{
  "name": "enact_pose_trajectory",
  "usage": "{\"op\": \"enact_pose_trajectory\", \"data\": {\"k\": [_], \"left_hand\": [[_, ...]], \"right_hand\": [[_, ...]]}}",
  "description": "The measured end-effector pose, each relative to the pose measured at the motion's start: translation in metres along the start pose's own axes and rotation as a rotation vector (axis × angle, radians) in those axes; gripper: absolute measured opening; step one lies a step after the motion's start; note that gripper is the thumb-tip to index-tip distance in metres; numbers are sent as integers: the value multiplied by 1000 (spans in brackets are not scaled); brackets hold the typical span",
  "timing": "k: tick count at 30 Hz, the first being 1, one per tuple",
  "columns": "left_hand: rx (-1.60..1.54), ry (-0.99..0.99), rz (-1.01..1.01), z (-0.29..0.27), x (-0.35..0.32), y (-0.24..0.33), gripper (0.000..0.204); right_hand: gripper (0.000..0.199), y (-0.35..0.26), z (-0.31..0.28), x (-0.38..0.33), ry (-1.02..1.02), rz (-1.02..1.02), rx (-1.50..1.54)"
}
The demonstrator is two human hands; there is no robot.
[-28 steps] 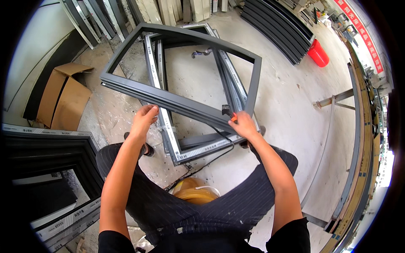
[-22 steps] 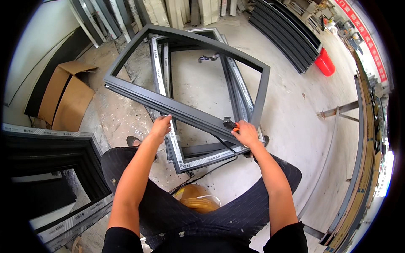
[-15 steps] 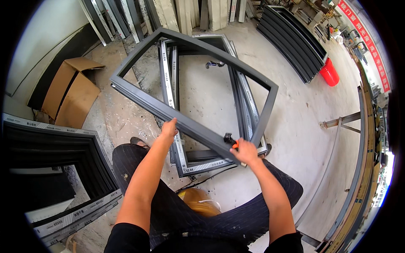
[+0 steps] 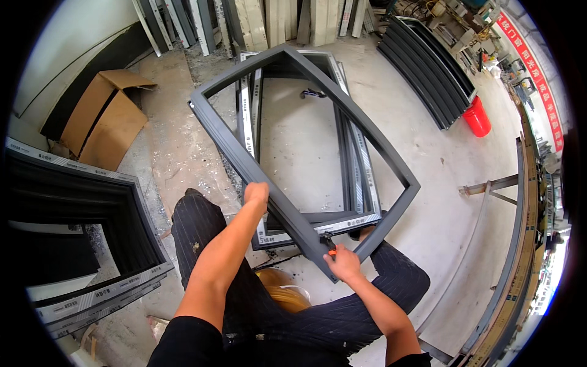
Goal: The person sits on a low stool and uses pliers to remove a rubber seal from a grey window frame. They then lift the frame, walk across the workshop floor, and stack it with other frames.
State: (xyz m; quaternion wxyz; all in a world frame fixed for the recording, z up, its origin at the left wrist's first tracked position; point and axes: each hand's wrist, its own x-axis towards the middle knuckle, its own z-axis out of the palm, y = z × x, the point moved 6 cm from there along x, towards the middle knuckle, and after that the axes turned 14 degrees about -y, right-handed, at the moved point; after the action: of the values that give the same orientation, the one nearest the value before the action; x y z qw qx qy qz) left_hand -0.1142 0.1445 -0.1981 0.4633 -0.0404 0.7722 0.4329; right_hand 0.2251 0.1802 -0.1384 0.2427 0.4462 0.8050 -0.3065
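window frame (image 4: 244,162): grey metal, matt, smooth | floor (image 4: 446,183): concrete, rough, dusty | box (image 4: 104,116): brown cardboard, matt | bucket (image 4: 477,119): red plastic, glossy

Two bare hands, the left hand (image 4: 257,192) and the right hand (image 4: 343,264), grip one dark grey window frame (image 4: 391,160) at the centre. One more frame (image 4: 367,189) lies flat on the floor beneath it. One opened cardboard box (image 4: 104,119) sits at ten o'clock, one red bucket (image 4: 477,119) at two o'clock, and one stack of dark frames (image 4: 92,226) at eight o'clock.
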Motion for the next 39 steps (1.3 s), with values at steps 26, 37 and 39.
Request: {"op": "enact_pose_trajectory", "data": {"k": [26, 37, 39], "left_hand": [[-581, -303, -372, -29, -37, -222, 13], [-143, -224, 25, -39, 8, -227, 28], [-18, -177, 107, -34, 15, -219, 35]], "right_hand": [[21, -103, 15, 100, -317, -89, 1228], [28, -80, -23, -31, -211, -150, 1662], [27, -70, -8, -37, -175, -97, 1616]]}}
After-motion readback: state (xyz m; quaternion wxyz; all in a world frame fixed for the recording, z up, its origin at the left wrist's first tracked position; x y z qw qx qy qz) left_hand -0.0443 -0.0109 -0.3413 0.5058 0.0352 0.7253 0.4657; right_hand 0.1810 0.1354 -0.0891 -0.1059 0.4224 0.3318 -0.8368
